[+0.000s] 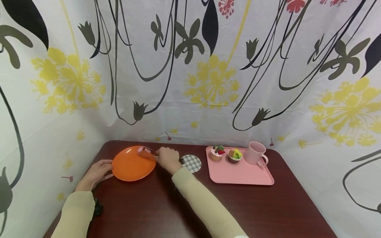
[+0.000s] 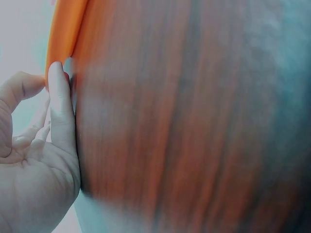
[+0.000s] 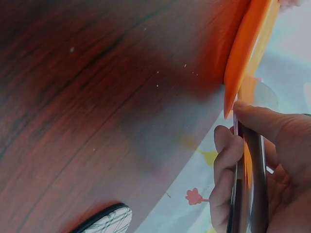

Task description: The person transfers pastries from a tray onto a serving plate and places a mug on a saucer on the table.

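An orange plate lies at the table's far left. My left hand is at its left rim, and in the left wrist view the thumb and a finger pinch the plate's edge. On the other side my right hand grips metal tongs with the fingers curled round the arms. The tongs reach over the plate's right rim. Near their tips a small pink-and-white piece, like a cake slice, shows at the plate's upper right; how the tips meet it, I cannot tell.
A round checked coaster lies just right of my right hand. Farther right, a pink tray bears a pink-topped cupcake, a fruit-topped cupcake and a pink mug. Patterned cloth stands behind the table.
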A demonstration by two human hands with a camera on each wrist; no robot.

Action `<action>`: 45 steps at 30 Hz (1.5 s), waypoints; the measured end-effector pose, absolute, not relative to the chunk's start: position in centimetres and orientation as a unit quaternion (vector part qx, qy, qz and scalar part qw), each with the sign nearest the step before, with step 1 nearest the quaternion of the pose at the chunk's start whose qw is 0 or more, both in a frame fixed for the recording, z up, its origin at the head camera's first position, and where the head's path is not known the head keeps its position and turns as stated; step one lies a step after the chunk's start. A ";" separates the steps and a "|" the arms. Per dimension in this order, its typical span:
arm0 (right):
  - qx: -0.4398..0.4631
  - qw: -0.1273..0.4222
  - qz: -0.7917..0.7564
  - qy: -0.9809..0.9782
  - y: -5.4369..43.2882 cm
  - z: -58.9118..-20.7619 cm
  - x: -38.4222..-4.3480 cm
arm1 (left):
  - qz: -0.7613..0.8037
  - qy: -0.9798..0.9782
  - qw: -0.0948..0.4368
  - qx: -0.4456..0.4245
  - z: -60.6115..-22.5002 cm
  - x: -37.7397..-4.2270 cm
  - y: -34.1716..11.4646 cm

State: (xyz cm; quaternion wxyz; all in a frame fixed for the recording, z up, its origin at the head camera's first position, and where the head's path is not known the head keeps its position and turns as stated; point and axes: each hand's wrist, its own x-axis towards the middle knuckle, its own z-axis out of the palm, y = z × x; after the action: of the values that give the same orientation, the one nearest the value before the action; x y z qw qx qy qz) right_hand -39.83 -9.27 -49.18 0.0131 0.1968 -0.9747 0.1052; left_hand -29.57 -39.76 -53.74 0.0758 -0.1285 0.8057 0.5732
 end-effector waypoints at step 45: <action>0.205 0.039 0.181 -0.961 -3.9 -48.4 -37.2 | 0.569 0.810 0.063 -0.128 -53.9 -29.6 -39.7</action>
State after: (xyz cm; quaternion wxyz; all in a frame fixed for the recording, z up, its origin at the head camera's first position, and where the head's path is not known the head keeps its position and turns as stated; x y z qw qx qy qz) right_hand -37.21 -3.91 -48.40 0.0390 0.2051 -0.9611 0.1809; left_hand -29.62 -39.69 -53.87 0.0634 -0.1283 0.8098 0.5690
